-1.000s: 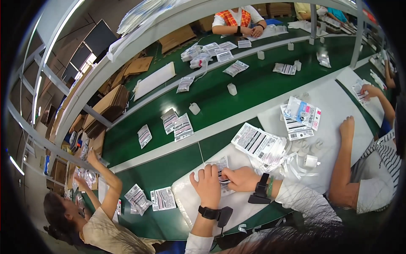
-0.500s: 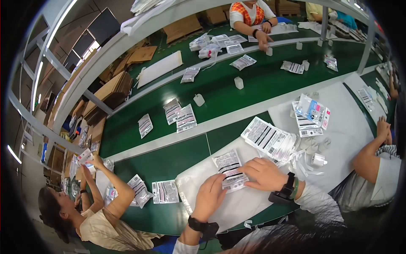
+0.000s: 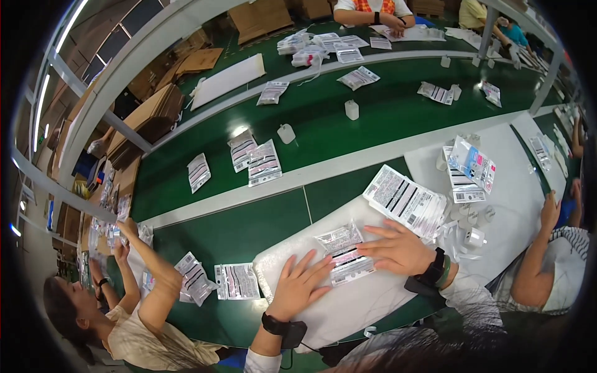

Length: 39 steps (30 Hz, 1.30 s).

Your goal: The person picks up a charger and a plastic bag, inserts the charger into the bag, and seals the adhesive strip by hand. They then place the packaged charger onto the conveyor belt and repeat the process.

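Lower centre of the frame: both hands flat on one clear labelled pouch (image 3: 346,253) lying on a white foam pad (image 3: 373,304). Left hand (image 3: 300,283) spread, fingers open, tips at the pouch's lower left edge; right hand (image 3: 398,248) also open, pressing its right side, gripping nothing. To the right, a stack of similar pouches (image 3: 407,202) apparently waiting. Seemingly mid-way on this piece, with plenty left. More pouches scattered along the green belt (image 3: 348,133) above.

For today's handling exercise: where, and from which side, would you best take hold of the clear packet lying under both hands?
Probably pinch the clear packet at its bare far end, coming from above: it lies flat on the white foam pad, with the left hand and right hand covering its near part.
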### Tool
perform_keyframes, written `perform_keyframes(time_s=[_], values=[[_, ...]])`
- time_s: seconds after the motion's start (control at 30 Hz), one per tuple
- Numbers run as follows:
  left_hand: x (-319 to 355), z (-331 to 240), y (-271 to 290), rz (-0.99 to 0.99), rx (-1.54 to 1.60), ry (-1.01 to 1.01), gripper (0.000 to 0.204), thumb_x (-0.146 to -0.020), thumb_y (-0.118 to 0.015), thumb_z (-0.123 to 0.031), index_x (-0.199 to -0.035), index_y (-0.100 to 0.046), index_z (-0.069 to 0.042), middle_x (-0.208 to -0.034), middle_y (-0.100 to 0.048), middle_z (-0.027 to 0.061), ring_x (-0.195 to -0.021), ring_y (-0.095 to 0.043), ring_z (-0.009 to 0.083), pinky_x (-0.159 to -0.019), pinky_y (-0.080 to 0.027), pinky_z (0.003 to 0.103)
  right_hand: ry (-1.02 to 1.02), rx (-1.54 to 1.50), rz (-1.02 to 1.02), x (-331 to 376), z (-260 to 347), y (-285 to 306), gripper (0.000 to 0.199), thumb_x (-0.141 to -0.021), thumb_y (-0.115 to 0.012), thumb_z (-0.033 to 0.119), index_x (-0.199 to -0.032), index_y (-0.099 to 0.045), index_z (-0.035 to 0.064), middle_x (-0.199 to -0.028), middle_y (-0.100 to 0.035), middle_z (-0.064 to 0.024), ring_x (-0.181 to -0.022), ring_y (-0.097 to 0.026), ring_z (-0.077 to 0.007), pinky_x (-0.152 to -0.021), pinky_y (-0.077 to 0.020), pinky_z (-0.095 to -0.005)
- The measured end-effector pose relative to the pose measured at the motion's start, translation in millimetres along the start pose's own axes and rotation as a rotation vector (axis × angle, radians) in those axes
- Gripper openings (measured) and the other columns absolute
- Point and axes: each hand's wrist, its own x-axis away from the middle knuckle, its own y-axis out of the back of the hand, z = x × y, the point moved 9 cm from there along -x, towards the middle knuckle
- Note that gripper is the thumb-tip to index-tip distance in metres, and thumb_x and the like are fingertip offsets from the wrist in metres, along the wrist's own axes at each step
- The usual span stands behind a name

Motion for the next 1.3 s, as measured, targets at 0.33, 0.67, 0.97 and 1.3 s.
perform_keyframes(time_s=[0.33, 0.67, 0.97, 1.3], values=[[-1, -4, 8, 0.074, 0.091, -0.047, 0.065, -0.082, -0.063, -0.062, -0.142, -0.058, -0.035, -0.159, -0.041, -0.0025, -0.15, -0.029, 0.0316, -0.121, -0.016, 0.058, -0.029, 0.083, -0.102, -5, 7, 12, 0.037, -0.09, -0.069, 0.035, -0.122, -0.071, 0.0185, -0.13, -0.066, 0.0065, -0.135, -0.051, -0.0202, -0.115, -0.0328, -0.0461], [1, 1, -1, 0.06, 0.077, -0.034, 0.06, -0.079, -0.065, -0.065, -0.13, -0.066, -0.034, -0.16, -0.039, -0.002, -0.15, -0.028, 0.0326, -0.12, -0.016, 0.06, -0.113, 0.091, -0.131, -28, 77, -44, 0.019, -0.079, -0.072, 0.025, -0.091, -0.065, 0.012, -0.087, -0.059, -0.0026, -0.087, -0.062, -0.023, -0.08, -0.0485, -0.0372], [5, 2, -2, 0.051, 0.033, -0.021, 0.055, -0.081, -0.066, -0.061, -0.133, -0.064, -0.041, -0.159, -0.041, -0.0034, -0.15, -0.029, 0.0316, -0.12, -0.017, 0.06, -0.154, 0.116, -0.174, -11, 63, -23, 0.016, -0.082, -0.07, 0.023, -0.091, -0.063, 0.0113, -0.087, -0.06, -0.0066, -0.082, -0.061, -0.0264, -0.073, -0.0461, -0.0398], [3, 3, -2, 0.034, 0.04, 0.012, 0.062, -0.086, -0.066, -0.057, -0.143, -0.055, -0.038, -0.157, -0.043, -0.008, -0.148, -0.033, 0.0285, -0.12, -0.021, 0.058, -0.372, 0.318, -0.34, 56, -2, 76, 0.022, -0.077, -0.062, 0.003, -0.098, -0.063, 0.0105, -0.098, -0.063, -0.0081, -0.096, -0.06, -0.0299, -0.078, -0.0434, -0.04]])
